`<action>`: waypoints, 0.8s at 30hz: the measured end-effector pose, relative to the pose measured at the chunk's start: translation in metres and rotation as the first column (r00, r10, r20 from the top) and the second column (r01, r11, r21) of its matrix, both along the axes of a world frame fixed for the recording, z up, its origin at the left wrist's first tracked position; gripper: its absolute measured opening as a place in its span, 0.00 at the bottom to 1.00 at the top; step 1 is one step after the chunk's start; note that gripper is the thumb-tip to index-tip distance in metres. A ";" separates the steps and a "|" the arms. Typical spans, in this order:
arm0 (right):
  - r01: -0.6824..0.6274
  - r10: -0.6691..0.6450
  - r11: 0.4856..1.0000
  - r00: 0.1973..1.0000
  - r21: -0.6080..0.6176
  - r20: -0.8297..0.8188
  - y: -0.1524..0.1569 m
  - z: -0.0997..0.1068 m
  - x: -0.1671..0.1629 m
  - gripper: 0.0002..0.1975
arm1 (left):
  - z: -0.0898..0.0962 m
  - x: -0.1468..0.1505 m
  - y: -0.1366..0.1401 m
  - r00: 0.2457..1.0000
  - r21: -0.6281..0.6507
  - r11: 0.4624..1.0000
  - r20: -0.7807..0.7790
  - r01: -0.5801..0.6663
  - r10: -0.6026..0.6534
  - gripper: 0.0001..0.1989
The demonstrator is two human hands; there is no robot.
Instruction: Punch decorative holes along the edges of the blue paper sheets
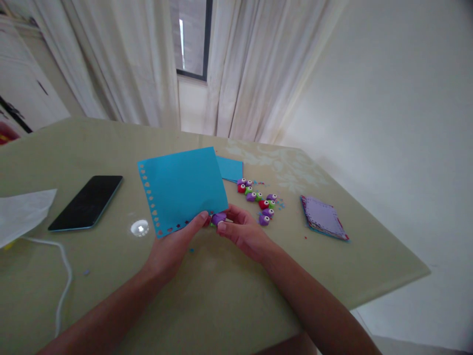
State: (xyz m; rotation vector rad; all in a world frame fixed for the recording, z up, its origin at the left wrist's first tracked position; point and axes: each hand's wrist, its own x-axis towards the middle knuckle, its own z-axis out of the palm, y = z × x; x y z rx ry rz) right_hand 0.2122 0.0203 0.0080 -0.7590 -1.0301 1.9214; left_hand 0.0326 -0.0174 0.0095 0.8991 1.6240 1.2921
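Observation:
A blue sheet of paper (183, 185) is raised above the table in my left hand (175, 246), whose thumb presses near its lower edge. Small shaped holes run down the sheet's left edge and along part of its bottom edge. My right hand (246, 230) is closed around a small purple craft punch (219, 218) at the sheet's lower right edge. Bits of red and green show beside that punch, partly hidden by my fingers. Several purple, red and green craft punches with round eyes (263, 204) stand in a cluster beyond my right hand.
More blue paper (232, 168) lies behind the held sheet. At right is a stack of punched coloured paper (327, 218). A black tablet (88, 202), white paper (24, 212) and a white cable (65, 276) are at left. Tiny paper bits (281, 203) lie near the punches.

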 end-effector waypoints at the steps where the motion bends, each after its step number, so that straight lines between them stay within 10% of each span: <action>1: -0.002 0.002 1.000 1.000 0.000 0.001 0.000 0.000 0.000 0.21 | 0.000 0.000 0.000 1.000 0.000 1.000 -0.004 0.001 -0.001 0.18; 24: 0.075 -0.076 0.997 0.997 -0.034 -0.021 -0.001 0.001 -0.001 0.20 | 0.007 0.002 -0.003 0.988 -0.038 0.996 0.131 0.085 -0.079 0.17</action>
